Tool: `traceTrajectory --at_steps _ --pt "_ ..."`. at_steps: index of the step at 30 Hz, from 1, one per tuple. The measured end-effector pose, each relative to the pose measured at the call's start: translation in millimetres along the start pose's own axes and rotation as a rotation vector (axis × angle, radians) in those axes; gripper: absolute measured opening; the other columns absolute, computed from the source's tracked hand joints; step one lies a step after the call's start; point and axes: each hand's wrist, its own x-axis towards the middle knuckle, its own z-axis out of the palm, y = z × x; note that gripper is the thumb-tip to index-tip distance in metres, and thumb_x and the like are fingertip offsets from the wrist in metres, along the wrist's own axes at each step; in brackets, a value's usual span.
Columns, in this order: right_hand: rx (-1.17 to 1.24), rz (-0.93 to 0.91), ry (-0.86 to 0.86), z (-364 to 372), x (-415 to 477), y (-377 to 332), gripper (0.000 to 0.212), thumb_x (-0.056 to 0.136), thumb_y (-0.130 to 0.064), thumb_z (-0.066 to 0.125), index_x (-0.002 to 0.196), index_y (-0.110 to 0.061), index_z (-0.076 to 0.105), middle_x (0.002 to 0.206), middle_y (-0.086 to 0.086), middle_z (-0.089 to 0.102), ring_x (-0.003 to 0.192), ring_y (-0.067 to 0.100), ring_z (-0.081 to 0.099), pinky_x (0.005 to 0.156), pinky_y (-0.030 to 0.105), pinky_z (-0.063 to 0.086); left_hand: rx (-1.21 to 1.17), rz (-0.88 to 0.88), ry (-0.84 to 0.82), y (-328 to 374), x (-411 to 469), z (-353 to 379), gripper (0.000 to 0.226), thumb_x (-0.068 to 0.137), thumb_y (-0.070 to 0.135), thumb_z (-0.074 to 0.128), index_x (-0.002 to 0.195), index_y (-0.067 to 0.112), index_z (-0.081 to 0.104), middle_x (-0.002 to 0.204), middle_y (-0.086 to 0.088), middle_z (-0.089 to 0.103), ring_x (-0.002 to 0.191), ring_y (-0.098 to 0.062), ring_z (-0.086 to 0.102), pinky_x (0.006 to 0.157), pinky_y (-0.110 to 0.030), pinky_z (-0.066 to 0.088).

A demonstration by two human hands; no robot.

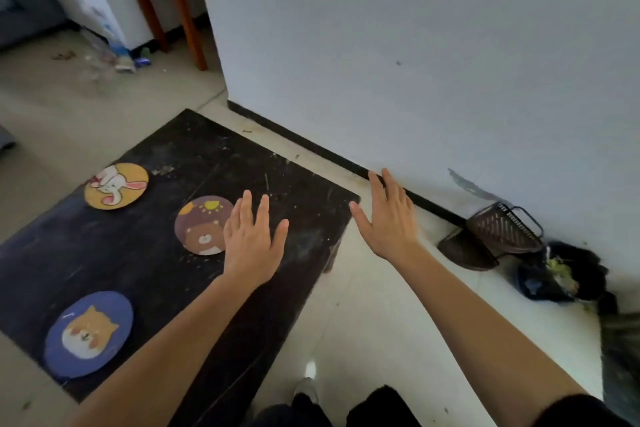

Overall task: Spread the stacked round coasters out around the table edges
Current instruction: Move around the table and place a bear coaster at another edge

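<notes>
Three round coasters lie flat and apart on a low black table [194, 163]. A yellow one with a rabbit [116, 186] is near the far left edge. A brown one with a bear [202, 225] sits toward the right side. A blue one with a dog [89, 333] rests by the near left edge. My left hand [251, 239] hovers open, fingers spread, just right of the bear coaster and overlapping its edge. My right hand [389, 215] is open too, palm down, beyond the table's right corner over the floor. Neither hand holds anything.
A white wall [415, 45] with a dark baseboard runs close along the table's far right side. A dark plastic basket [502, 229] and a rubbish bag [561, 277] lie on the floor at right. A wooden stool leg [187, 17] and litter stand at the back left.
</notes>
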Motion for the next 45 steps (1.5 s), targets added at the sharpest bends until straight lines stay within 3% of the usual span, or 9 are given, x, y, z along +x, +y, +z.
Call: traceTrajectory --at_steps 14,18,22,27,30,32,34,38,45 --pt "0.159 -0.496 -0.506 138.8 196.1 -122.4 0.068 0.096 -0.049 0.047 0.152 -0.018 0.025 0.156 0.008 0.031 0.141 0.027 0.035 0.109 0.045 0.038 -0.277 -0.811 0.005 -89.9 72.8 24.3 0.066 0.099 0.053 0.036 0.155 0.021 0.023 0.166 -0.013 0.012 0.151 -0.034 0.010 0.116 -0.056 0.023" --pt "0.208 -0.463 -0.732 177.0 223.5 -137.5 0.067 0.095 -0.044 0.052 0.152 -0.018 0.027 0.151 0.010 0.038 0.132 0.028 0.046 0.101 0.043 0.043 -0.419 -1.040 0.025 -103.0 93.8 42.1 0.065 0.099 0.048 0.043 0.153 0.014 0.028 0.162 -0.019 0.023 0.148 -0.037 0.021 0.118 -0.053 0.025" --pt "0.213 -0.426 -0.915 210.6 226.5 -146.8 0.066 0.094 -0.038 0.055 0.151 -0.018 0.030 0.147 0.009 0.044 0.129 0.027 0.050 0.103 0.043 0.044 -0.580 -1.178 0.072 -121.5 108.5 63.5 0.049 0.096 0.041 0.050 0.136 0.014 0.050 0.140 -0.018 0.053 0.129 -0.038 0.050 0.108 -0.054 0.041" --pt "0.315 -0.237 -1.149 239.5 215.0 -153.6 0.073 0.092 -0.031 0.062 0.153 -0.016 0.026 0.144 0.005 0.050 0.125 0.025 0.053 0.103 0.042 0.045 -0.713 -1.279 0.201 -135.3 119.8 83.5 0.042 0.094 0.032 0.053 0.131 0.013 0.053 0.133 -0.014 0.059 0.124 -0.036 0.055 0.107 -0.049 0.042" --pt "0.498 -0.006 -1.265 247.9 207.9 -158.5 0.075 0.092 -0.020 0.065 0.155 -0.015 0.023 0.140 0.004 0.054 0.094 0.014 0.062 0.094 0.040 0.054 -0.733 -1.341 0.263 -139.9 120.1 89.0 0.056 0.094 0.034 0.054 0.144 0.010 0.042 0.142 -0.015 0.053 0.129 -0.034 0.051 0.109 -0.049 0.042" --pt "0.578 0.094 -1.268 249.3 206.1 -161.6 0.072 0.092 -0.017 0.065 0.153 -0.014 0.027 0.130 0.003 0.058 0.083 0.008 0.061 0.084 0.034 0.056 -0.753 -1.403 0.330 -140.9 118.2 87.1 0.062 0.095 0.033 0.056 0.149 0.009 0.036 0.143 -0.013 0.052 0.127 -0.029 0.053 0.102 -0.043 0.047" --pt "0.610 0.124 -1.243 247.7 205.1 -163.1 0.064 0.091 -0.019 0.067 0.149 -0.014 0.038 0.116 0.001 0.063 0.088 0.009 0.064 0.078 0.030 0.056 -0.799 -1.420 0.382 -138.9 114.0 83.8 0.052 0.096 0.028 0.058 0.143 0.011 0.047 0.130 -0.008 0.062 0.114 -0.022 0.060 0.092 -0.039 0.053" --pt "0.581 0.036 -1.139 234.6 201.3 -167.6 0.035 0.091 -0.027 0.068 0.125 -0.020 0.063 0.117 0.004 0.068 0.103 0.019 0.065 0.089 0.038 0.056 -0.798 -1.325 0.407 -128.8 105.4 72.6 0.024 0.096 0.019 0.059 0.117 0.016 0.069 0.105 -0.001 0.071 0.102 -0.019 0.067 0.089 -0.042 0.058" --pt "0.502 -0.079 -0.934 198.6 194.9 -162.4 0.025 0.094 -0.027 0.056 0.117 -0.020 0.063 0.113 0.004 0.068 0.101 0.021 0.065 0.091 0.045 0.055 -0.917 -1.302 0.429 -110.1 67.8 50.9 0.013 0.093 0.011 0.063 0.104 0.017 0.066 0.096 -0.005 0.072 0.087 -0.019 0.071 0.070 -0.034 0.059"
